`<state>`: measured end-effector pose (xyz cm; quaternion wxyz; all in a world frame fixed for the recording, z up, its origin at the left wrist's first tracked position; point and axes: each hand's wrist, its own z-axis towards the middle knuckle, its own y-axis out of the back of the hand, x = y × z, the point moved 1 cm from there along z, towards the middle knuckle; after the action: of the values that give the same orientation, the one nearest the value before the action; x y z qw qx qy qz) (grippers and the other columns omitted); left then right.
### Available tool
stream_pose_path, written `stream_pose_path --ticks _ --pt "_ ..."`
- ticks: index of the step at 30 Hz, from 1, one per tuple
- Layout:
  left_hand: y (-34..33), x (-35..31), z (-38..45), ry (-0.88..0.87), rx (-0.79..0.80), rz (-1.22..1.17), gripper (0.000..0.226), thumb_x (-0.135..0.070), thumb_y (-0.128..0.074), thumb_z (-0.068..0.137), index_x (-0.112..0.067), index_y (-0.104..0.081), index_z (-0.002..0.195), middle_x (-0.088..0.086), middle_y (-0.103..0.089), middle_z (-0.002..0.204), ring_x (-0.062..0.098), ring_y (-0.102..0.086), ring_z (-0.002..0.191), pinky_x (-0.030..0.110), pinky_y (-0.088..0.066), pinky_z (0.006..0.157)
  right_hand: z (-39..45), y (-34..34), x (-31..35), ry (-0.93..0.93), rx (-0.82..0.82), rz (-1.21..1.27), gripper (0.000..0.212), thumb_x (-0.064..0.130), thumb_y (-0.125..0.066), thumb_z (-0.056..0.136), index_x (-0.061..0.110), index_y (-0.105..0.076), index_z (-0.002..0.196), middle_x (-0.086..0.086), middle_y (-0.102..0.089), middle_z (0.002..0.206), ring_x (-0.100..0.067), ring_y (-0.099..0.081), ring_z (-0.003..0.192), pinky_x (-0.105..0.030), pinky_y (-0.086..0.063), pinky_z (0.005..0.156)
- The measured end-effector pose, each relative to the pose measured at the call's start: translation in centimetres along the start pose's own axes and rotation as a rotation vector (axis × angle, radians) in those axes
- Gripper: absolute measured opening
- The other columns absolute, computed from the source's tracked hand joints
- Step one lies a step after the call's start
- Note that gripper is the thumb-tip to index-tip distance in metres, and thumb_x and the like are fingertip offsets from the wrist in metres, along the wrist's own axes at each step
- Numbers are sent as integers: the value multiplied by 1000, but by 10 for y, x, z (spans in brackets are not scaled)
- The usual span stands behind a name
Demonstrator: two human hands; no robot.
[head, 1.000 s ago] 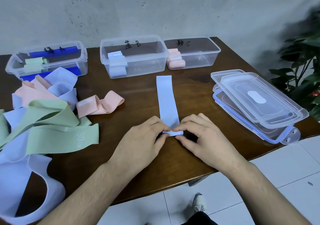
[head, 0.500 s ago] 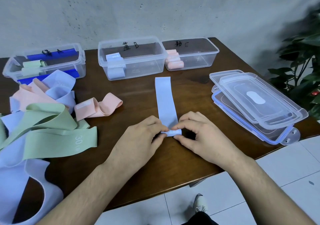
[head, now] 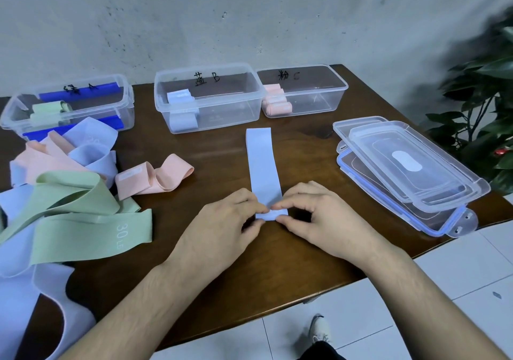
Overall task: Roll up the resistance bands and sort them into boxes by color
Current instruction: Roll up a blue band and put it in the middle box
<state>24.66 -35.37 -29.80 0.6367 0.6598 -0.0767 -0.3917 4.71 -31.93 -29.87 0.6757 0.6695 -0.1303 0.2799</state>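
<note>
Three boxes (head: 208,97) at the table's (head: 305,262) back, two lids (head: 410,165) on the right. Both hands, left (head: 222,229) and right (head: 324,221), pinch the blue band's (head: 262,165) near end mid-table; the roll has barely grown since a second ago.

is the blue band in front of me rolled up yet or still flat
Mostly flat. Only the near end of the blue band is curled into a small roll, pinched by the left hand and right hand; the rest lies spread on the table.

A brown wooden table (head: 194,276) stands against a grey wall (head: 194,12). Right of the table, a leafy green plant (head: 483,104). Below its near edge, white floor tiles (head: 458,290) and 1 shoe (head: 320,329).
</note>
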Motion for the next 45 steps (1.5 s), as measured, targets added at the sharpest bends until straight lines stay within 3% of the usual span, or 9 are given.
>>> stream_pose_path --ticks 8,13,22,28,31,35,42,45 --pt "-4 4 3 30 -34 -48 28 -35 -56 97 -31 -65 123 -21 -52 114 -5 -52 76 0 -41 72 4 -2 -3 11 -16 1 27 33 -68 93 31 -71 120 23 -59 110 2 -52 104 -8 -39 86" --pt "-3 3 3 7 -41 -35 24 -32 -63 94 -26 -70 116 -15 -58 111 -5 -49 66 -2 -38 63 8 -1 -5 2 3 20 29 36 -67 93 31 -71 121 21 -61 111 2 -53 105 -10 -40 87" --pt "-3 8 10 65 -38 -55 28 -38 -54 98 -34 -65 124 -22 -54 117 -2 -51 88 1 -39 74 5 -1 -4 27 -38 -17 25 31 -69 92 30 -70 117 26 -53 109 3 -50 105 -7 -39 85" --pt "-2 3 5 22 -54 -24 26 -29 -58 97 -27 -67 122 -16 -54 116 3 -54 75 2 -37 64 12 0 -7 14 -10 -1 27 34 -63 96 29 -68 122 24 -55 112 2 -50 108 -11 -42 91" --pt "-1 3 7 13 -37 6 30 -29 -56 99 -28 -63 128 -15 -53 122 4 -56 84 2 -36 68 14 0 -6 9 2 -14 30 35 -61 97 28 -67 125 22 -55 114 1 -49 109 -14 -41 95" --pt "1 2 12 17 -41 28 34 -31 -53 100 -29 -58 133 -16 -50 126 6 -59 94 13 -47 80 12 2 -5 11 -16 -30 34 32 -64 95 31 -63 130 21 -53 116 -3 -48 111 -14 -42 94" --pt "0 3 11 16 -41 4 34 -31 -56 98 -27 -62 131 -16 -54 122 2 -52 86 4 -38 73 9 -1 0 20 -22 -20 26 28 -63 97 28 -66 123 20 -55 115 1 -52 106 -7 -39 88" --pt "1 -1 2 -9 -39 -8 32 -32 -58 97 -29 -64 128 -16 -56 119 5 -56 85 11 -47 74 -2 -1 2 42 -5 -33 26 30 -62 97 29 -65 124 20 -55 115 1 -52 106 -6 -38 88"
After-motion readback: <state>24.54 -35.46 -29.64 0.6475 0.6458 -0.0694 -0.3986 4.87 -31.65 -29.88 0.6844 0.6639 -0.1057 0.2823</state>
